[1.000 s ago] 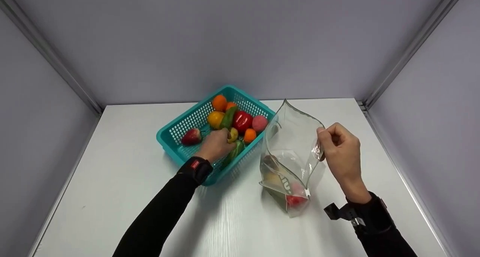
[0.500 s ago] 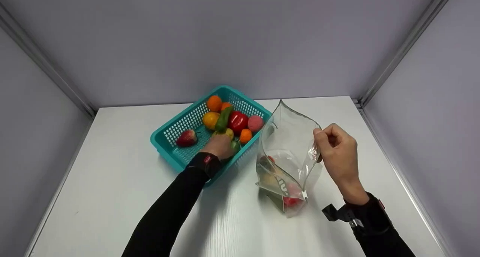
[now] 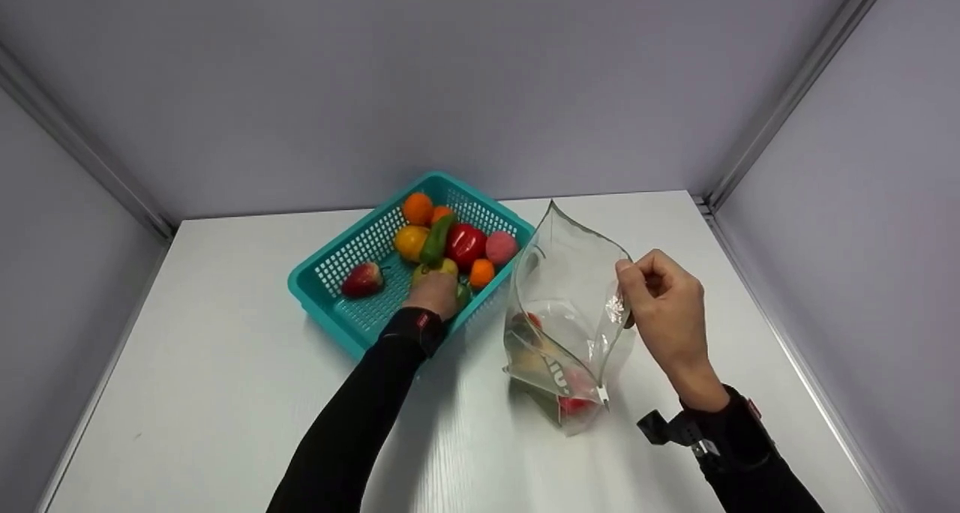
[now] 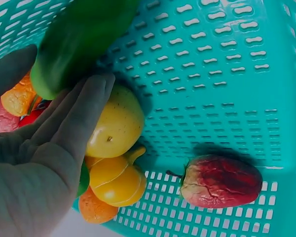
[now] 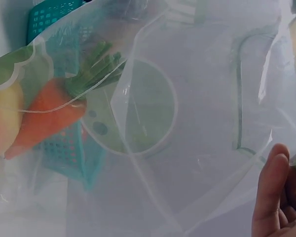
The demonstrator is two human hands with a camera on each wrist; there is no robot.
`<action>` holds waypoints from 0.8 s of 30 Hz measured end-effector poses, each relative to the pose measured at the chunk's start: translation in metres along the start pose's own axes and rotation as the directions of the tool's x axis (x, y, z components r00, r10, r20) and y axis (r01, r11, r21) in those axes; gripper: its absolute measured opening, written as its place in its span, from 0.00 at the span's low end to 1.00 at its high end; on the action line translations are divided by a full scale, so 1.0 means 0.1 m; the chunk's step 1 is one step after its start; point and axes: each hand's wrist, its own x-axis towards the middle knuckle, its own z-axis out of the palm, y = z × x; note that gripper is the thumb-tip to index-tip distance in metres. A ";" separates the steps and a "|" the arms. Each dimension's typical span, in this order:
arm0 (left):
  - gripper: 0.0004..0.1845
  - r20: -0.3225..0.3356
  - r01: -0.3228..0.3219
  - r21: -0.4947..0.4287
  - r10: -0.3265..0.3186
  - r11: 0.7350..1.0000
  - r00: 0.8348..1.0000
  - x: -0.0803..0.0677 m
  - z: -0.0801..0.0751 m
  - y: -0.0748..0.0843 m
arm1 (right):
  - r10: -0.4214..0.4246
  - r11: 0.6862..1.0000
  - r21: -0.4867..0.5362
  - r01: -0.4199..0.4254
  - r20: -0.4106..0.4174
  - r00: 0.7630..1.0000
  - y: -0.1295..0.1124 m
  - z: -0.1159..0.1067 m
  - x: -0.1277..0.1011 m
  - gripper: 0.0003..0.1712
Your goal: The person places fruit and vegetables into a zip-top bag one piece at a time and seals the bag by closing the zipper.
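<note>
My left hand (image 3: 433, 292) reaches into a teal basket (image 3: 319, 314). Its fingers (image 4: 81, 116) lie fairly straight on a yellow fruit (image 4: 116, 126), with the thumb spread apart. The end of a long green vegetable (image 4: 79, 34) sits between thumb and fingers. A strawberry (image 4: 219, 181) lies apart at the basket's near end. My right hand (image 3: 660, 303) pinches the rim of a clear zip bag (image 3: 570, 273) and holds its mouth open and upright on the table. Inside the bag are a carrot (image 5: 44, 118) and other fruit, partly blurred by the plastic.
The basket also holds a red pepper (image 3: 465, 243), an orange (image 3: 417, 208), a pink fruit (image 3: 501, 247) and a small orange one (image 3: 481, 273). Everything stands on a white table (image 3: 225, 393) enclosed by grey walls behind and on both sides.
My left hand has shifted slightly right within the basket, onto the yellow fruit. The right hand keeps the same pinch on the bag's rim.
</note>
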 end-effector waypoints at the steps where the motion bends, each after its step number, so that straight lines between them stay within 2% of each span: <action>1: 0.13 0.017 0.009 -0.003 -0.009 1.000 1.000 0.00 0.00 0.00 | -0.002 1.000 -0.002 0.002 0.000 1.000 0.00 0.00 0.00 0.16; 5: 0.10 0.110 0.049 -0.018 -0.046 0.999 0.993 0.00 0.00 0.02 | -0.003 1.000 -0.005 0.003 -0.002 1.000 -0.01 0.01 0.00 0.16; 7: 0.11 0.129 0.058 -0.029 -0.054 0.998 0.990 0.01 0.00 0.02 | -0.002 1.000 -0.004 0.002 -0.003 1.000 -0.01 0.01 -0.01 0.16; 14: 0.08 0.089 0.070 -0.130 -0.059 0.989 0.994 -0.04 -0.06 0.00 | -0.006 1.000 -0.001 0.006 0.015 1.000 -0.01 0.01 -0.01 0.16; 17: 0.10 0.088 0.076 -0.167 -0.062 0.983 0.994 -0.06 -0.09 0.01 | -0.003 1.000 -0.004 0.003 0.004 1.000 0.01 0.01 -0.01 0.16; 24: 0.20 0.016 0.008 -0.188 -0.005 0.982 1.000 -0.16 -0.18 0.03 | 0.007 1.000 -0.009 -0.008 -0.008 1.000 0.03 0.01 -0.02 0.16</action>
